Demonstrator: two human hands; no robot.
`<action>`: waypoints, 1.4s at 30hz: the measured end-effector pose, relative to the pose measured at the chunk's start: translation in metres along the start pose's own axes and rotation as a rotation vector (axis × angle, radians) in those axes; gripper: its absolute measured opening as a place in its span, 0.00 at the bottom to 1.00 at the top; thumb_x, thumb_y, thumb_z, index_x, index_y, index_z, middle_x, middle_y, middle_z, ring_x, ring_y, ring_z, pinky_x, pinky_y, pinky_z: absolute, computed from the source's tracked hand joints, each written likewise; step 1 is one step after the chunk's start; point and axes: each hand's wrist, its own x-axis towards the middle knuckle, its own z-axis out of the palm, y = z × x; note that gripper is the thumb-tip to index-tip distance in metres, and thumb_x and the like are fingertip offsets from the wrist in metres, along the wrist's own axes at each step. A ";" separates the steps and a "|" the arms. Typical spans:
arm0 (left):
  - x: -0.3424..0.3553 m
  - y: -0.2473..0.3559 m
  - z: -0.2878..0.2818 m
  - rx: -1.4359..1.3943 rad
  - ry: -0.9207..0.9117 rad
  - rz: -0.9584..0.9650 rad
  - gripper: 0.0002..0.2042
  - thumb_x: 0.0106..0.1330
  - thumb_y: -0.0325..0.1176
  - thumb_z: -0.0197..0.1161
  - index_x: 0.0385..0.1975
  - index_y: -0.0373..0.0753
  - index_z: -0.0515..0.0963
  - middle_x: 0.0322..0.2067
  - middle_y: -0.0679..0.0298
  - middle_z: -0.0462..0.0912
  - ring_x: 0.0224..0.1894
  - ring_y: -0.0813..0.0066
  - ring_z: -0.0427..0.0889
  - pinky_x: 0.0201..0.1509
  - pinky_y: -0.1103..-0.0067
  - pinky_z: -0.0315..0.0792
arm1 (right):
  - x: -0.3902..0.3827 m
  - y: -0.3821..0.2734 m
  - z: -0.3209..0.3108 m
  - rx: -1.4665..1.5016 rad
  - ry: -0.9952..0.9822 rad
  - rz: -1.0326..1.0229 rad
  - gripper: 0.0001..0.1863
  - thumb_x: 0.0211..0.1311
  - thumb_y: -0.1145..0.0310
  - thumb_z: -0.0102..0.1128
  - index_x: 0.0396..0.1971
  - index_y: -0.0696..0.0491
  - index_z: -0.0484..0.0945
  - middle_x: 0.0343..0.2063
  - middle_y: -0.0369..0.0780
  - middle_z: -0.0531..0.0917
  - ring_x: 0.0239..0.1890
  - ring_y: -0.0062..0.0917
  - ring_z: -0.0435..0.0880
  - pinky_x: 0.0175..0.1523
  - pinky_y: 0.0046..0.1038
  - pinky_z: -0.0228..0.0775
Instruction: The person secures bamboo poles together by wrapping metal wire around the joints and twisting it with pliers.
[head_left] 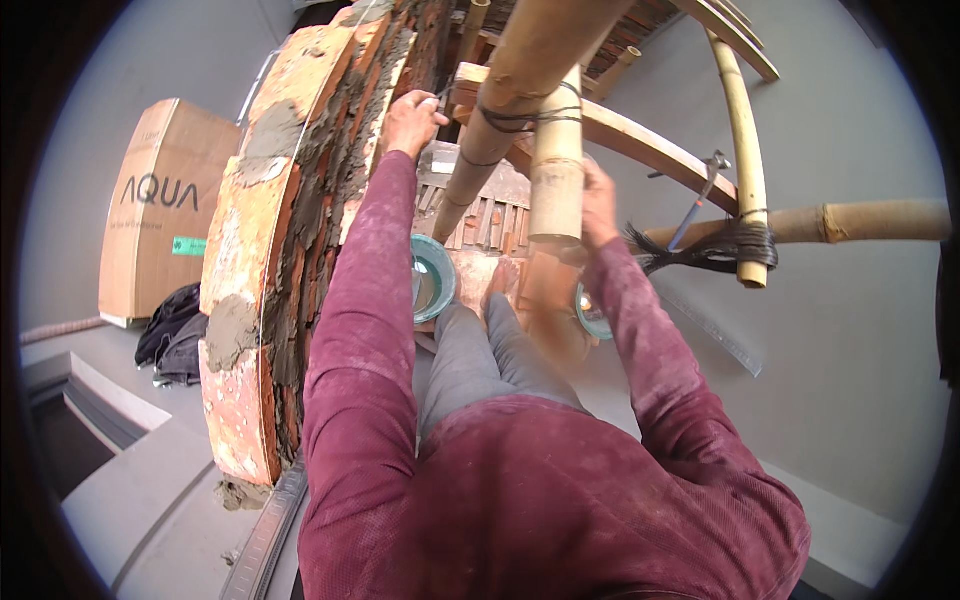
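"Where is the brick wall?"

"Left of both hands. The left hand, fingers curled, is just beside its right edge, toward the far end; the right hand, blurred, is well apart, behind a bamboo post. Whether either grips anything, one cannot tell."

"Containers?"

"A green bucket with something pale brown inside; another bucket, partly hidden, near the right forearm."

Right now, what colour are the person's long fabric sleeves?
Maroon sleeves, dusted pale; best in head view.
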 end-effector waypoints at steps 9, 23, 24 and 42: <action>-0.034 -0.040 -0.009 -0.150 0.061 -0.013 0.10 0.67 0.32 0.52 0.37 0.34 0.79 0.22 0.65 0.83 0.22 0.84 0.77 0.26 0.86 0.69 | 0.081 -0.087 -0.035 0.004 -0.271 0.373 0.08 0.66 0.67 0.53 0.36 0.56 0.78 0.19 0.30 0.76 0.16 0.10 0.67 0.19 0.14 0.58; -0.164 -0.003 0.063 -0.917 -0.261 -0.046 0.06 0.66 0.35 0.60 0.37 0.41 0.77 0.29 0.73 0.78 0.25 0.89 0.69 0.31 0.88 0.65 | -0.019 -0.052 0.006 0.367 -0.222 0.590 0.10 0.69 0.69 0.50 0.43 0.56 0.77 0.36 0.37 0.81 0.43 0.19 0.79 0.49 0.24 0.73; -0.161 -0.001 0.064 -0.902 -0.288 -0.034 0.06 0.67 0.35 0.60 0.37 0.41 0.77 0.30 0.73 0.77 0.25 0.90 0.68 0.30 0.88 0.64 | -0.020 -0.050 0.018 0.212 -0.265 0.417 0.10 0.69 0.69 0.50 0.42 0.56 0.77 0.36 0.37 0.81 0.43 0.19 0.79 0.49 0.23 0.72; -0.172 0.005 0.037 0.100 0.078 0.288 0.16 0.58 0.45 0.63 0.35 0.39 0.84 0.33 0.57 0.83 0.36 0.61 0.82 0.41 0.70 0.73 | -0.019 -0.038 0.067 0.123 -0.215 0.296 0.21 0.65 0.51 0.56 0.30 0.57 0.80 0.20 0.32 0.76 0.23 0.15 0.70 0.30 0.19 0.62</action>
